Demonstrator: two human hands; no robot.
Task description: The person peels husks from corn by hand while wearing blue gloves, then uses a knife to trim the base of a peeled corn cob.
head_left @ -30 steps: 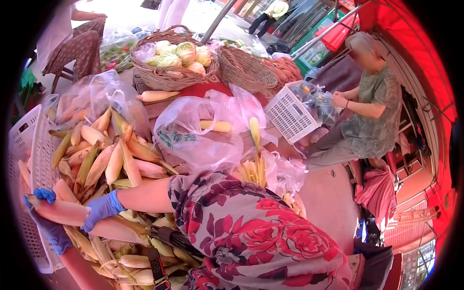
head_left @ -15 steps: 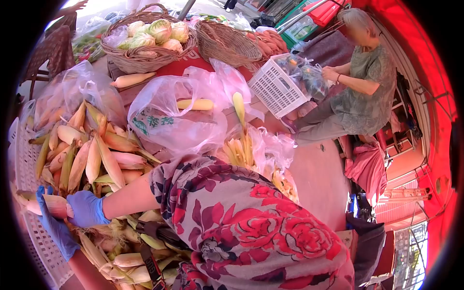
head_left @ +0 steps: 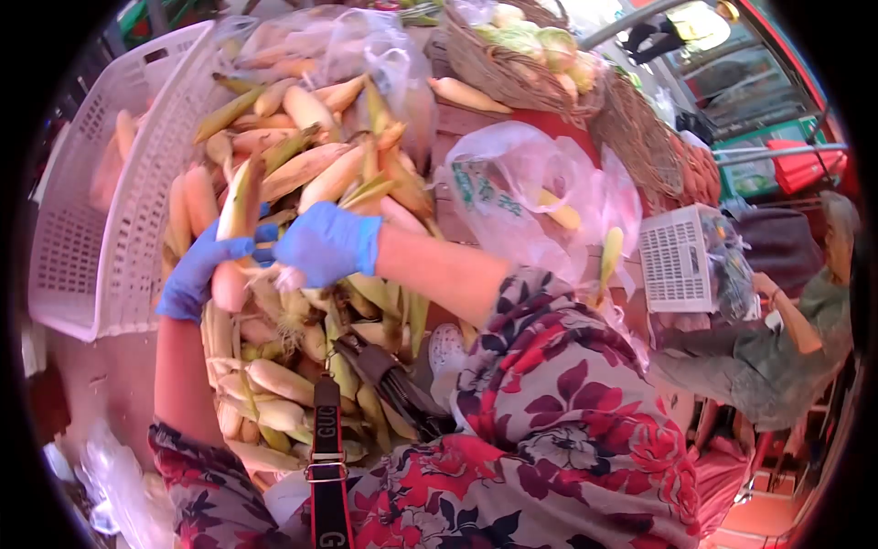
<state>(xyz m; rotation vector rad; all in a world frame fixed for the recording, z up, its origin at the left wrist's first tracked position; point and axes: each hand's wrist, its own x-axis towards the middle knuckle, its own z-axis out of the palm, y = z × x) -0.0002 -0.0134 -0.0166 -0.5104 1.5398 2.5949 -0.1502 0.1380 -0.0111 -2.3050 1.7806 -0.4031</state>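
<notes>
Both hands wear blue gloves and are over a heap of corn in husks [head_left: 315, 174]. My left hand [head_left: 197, 270] is wrapped round an ear of corn [head_left: 240, 206] that stands nearly upright, its pale pink end below the fingers. Close to its right, my right hand [head_left: 320, 245] is closed in a pinch; a pale wisp shows under its fingertips, too small to name for sure. More husked ears [head_left: 274, 380] and loose silk lie below the hands, near a dark bag with a lettered strap [head_left: 327, 425].
A white plastic crate [head_left: 151, 197] stands at the left. Beyond are plastic bags [head_left: 521, 183] and wicker baskets [head_left: 512, 59], one with cabbages [head_left: 553, 46]. At the right a person [head_left: 796, 339] sits beside a white crate [head_left: 677, 261].
The view has swung left, so the corn heap and crate now appear further right. My hands have come in from the crate's side to above the heap, the left still holding an ear.
</notes>
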